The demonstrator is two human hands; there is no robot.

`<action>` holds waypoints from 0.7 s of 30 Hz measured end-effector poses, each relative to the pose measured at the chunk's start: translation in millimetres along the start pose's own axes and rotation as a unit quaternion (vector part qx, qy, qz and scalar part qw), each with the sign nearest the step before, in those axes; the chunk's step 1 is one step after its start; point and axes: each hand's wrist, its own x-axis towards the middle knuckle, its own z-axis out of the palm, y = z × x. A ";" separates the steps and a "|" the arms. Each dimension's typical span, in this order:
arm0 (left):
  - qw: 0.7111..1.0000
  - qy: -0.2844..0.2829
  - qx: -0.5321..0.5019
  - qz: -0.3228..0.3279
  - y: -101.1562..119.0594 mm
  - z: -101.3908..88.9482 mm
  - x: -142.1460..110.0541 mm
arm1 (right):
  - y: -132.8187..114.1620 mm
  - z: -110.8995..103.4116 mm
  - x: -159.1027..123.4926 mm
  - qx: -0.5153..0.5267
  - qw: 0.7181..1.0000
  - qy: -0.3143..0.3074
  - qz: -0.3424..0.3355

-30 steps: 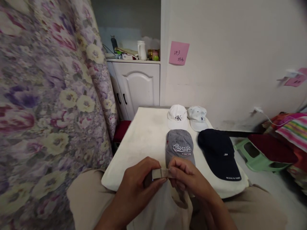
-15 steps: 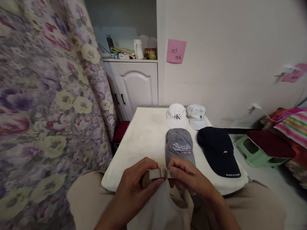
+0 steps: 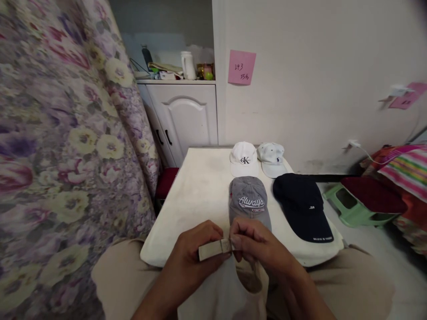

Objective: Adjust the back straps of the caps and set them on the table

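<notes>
A beige cap (image 3: 222,291) hangs between my hands over my lap, its rear opening facing up. My left hand (image 3: 196,253) is closed on the cap's adjustment strap (image 3: 211,250), with thumb below and fingers above, and the strap's free end sticks out to the left. Pinched around the strap's other end, by the buckle, is my right hand (image 3: 255,244). Just beyond the right hand lies a grey cap (image 3: 250,198) with "Always" lettering, its brim partly hidden by that hand.
On the cream-covered table (image 3: 196,191) are a white cap (image 3: 243,159), a pale blue cap (image 3: 271,159) and a navy cap (image 3: 302,206). A floral curtain (image 3: 73,155) hangs at left. A green stool (image 3: 360,202) stands at right. Behind is a white cabinet (image 3: 187,120).
The strap's free end now sticks out further to the left and tilts downward. Both hands stay close together on the strap. The view has shifted slightly.
</notes>
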 end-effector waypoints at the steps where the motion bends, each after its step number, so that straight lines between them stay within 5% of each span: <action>1: 1.000 -0.005 -0.001 -0.013 0.3 -1.0 0.3 | -0.9 -0.2 0.0 -0.012 1.000 0.001 -0.004; 12: 0.985 -0.092 -0.097 -0.107 1.7 -12.3 -3.6 | -7.3 -0.2 -4.6 -0.078 0.997 0.018 -0.008; 21: 0.993 -0.049 -0.045 -0.097 9.2 -4.4 -2.5 | -10.9 -0.1 -8.1 -0.102 0.994 0.045 -0.013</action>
